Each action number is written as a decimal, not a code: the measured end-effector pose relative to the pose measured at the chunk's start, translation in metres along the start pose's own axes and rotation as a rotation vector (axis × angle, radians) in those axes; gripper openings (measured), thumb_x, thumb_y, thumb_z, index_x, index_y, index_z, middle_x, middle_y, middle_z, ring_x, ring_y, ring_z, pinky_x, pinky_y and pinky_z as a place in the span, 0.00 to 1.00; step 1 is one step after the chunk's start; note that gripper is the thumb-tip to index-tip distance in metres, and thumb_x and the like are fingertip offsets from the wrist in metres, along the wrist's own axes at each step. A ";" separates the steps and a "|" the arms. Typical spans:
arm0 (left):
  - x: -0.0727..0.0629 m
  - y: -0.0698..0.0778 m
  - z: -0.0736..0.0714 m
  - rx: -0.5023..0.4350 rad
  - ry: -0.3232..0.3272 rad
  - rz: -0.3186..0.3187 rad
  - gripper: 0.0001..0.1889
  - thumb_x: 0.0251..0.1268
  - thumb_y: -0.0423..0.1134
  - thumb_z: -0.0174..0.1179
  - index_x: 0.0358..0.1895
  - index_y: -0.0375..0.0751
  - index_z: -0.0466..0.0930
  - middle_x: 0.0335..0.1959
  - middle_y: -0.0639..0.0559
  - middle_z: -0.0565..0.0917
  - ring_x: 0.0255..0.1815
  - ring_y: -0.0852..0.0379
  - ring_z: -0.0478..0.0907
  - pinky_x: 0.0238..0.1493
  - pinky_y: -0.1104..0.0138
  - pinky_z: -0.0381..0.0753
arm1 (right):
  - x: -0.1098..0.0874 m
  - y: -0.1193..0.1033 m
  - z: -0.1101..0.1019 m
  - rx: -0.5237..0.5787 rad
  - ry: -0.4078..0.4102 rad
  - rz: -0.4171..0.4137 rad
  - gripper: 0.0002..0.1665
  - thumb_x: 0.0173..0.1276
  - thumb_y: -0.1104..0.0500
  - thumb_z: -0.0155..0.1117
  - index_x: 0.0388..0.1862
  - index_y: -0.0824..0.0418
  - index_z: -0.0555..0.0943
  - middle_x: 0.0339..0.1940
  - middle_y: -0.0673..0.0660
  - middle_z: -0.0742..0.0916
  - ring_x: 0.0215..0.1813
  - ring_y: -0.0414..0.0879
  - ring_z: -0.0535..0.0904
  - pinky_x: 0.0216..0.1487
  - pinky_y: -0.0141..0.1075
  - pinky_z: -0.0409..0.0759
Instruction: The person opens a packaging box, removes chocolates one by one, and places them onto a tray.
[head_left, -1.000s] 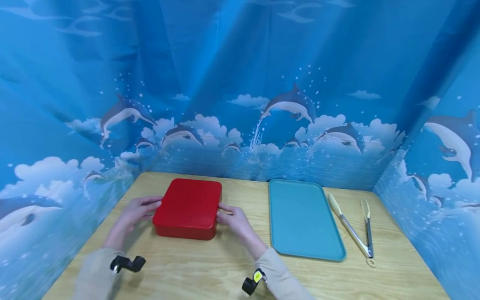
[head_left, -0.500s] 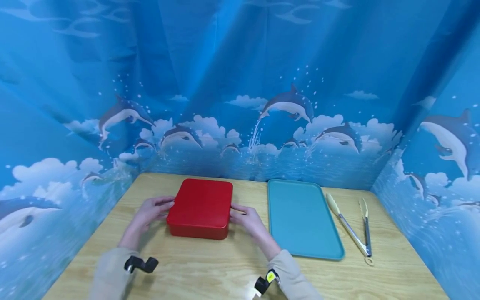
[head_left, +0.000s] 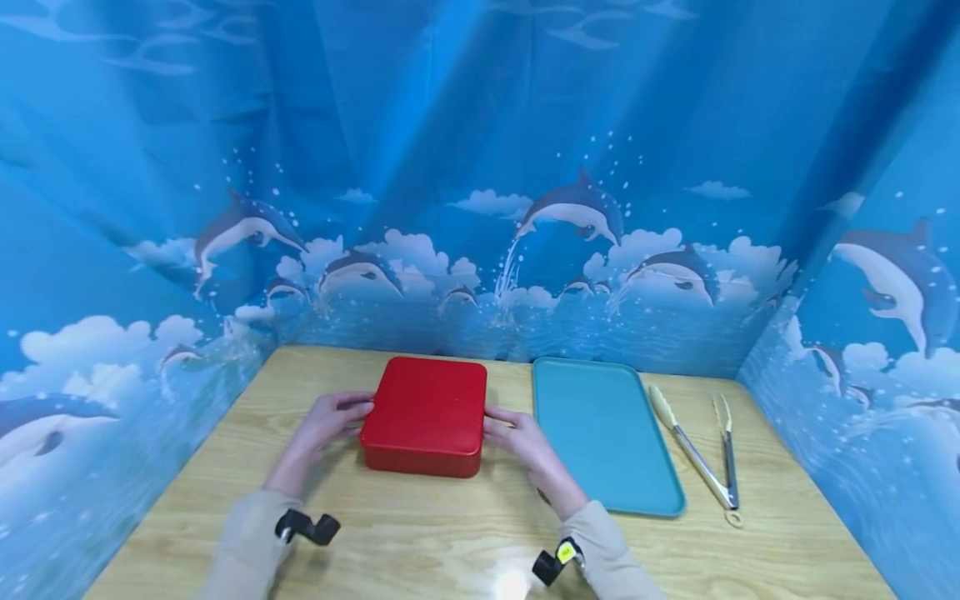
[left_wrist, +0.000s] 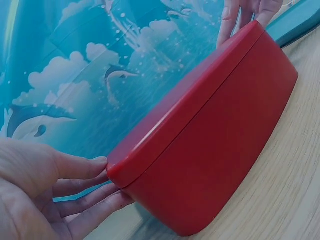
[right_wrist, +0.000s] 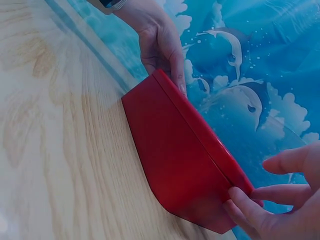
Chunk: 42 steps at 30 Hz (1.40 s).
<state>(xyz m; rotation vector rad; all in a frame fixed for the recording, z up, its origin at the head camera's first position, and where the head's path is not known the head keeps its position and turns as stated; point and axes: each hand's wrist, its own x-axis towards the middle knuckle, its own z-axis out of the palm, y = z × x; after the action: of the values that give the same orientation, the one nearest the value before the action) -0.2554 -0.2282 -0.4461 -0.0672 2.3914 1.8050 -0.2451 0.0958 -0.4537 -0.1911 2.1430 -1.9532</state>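
A red square box (head_left: 426, 408) with a fitted lid stands between the two hands on the wooden table. The left hand (head_left: 330, 421) touches its left side, the thumb at the lid's edge and the other fingers reaching lower along the wall, as the left wrist view shows. On the opposite side, fingertips of the right hand (head_left: 528, 442) press near the lid seam. One finger (right_wrist: 282, 162) of that hand stands away from the box in the right wrist view. A thin dark seam separates lid from body. The inside of the box is hidden.
To the right of the box lies a flat teal tray (head_left: 603, 442), partly behind the right forearm. Metal tongs (head_left: 701, 458) with cream tips lie spread beyond it. A blue dolphin-print curtain (head_left: 450, 167) surrounds the table's back and sides.
The red box has moved steadily to the right across the table, closer to the teal tray, with both hands travelling along at its sides. Tray and tongs have stayed put.
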 end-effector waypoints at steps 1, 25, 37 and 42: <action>0.001 0.000 0.003 -0.007 0.002 0.002 0.26 0.77 0.35 0.56 0.70 0.23 0.68 0.65 0.27 0.75 0.49 0.56 0.84 0.48 0.61 0.86 | -0.001 0.000 -0.002 -0.002 0.006 0.006 0.28 0.77 0.62 0.57 0.71 0.75 0.70 0.66 0.72 0.79 0.59 0.60 0.84 0.67 0.52 0.75; 0.019 0.012 0.063 -0.143 0.023 0.022 0.22 0.73 0.31 0.59 0.66 0.23 0.72 0.58 0.31 0.81 0.40 0.63 0.83 0.41 0.67 0.87 | -0.004 -0.004 -0.058 -0.027 0.099 0.104 0.26 0.80 0.61 0.54 0.71 0.73 0.70 0.57 0.68 0.83 0.50 0.49 0.83 0.65 0.52 0.77; 0.024 0.013 0.083 -0.154 0.060 -0.007 0.20 0.72 0.30 0.60 0.64 0.26 0.76 0.55 0.33 0.83 0.40 0.60 0.84 0.43 0.63 0.87 | -0.007 -0.004 -0.071 -0.058 0.130 0.131 0.27 0.80 0.60 0.53 0.71 0.73 0.70 0.64 0.70 0.78 0.53 0.53 0.80 0.64 0.51 0.78; 0.022 0.017 0.086 -0.146 0.067 -0.017 0.20 0.72 0.31 0.60 0.64 0.28 0.77 0.55 0.33 0.83 0.41 0.58 0.85 0.45 0.61 0.87 | -0.009 -0.005 -0.073 -0.072 0.145 0.141 0.26 0.80 0.60 0.54 0.71 0.72 0.71 0.64 0.70 0.78 0.54 0.54 0.80 0.63 0.50 0.79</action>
<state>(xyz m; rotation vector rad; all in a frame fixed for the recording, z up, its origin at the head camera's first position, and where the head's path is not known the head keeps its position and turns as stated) -0.2721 -0.1401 -0.4562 -0.1652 2.2914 1.9970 -0.2553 0.1675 -0.4425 0.0905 2.2513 -1.8638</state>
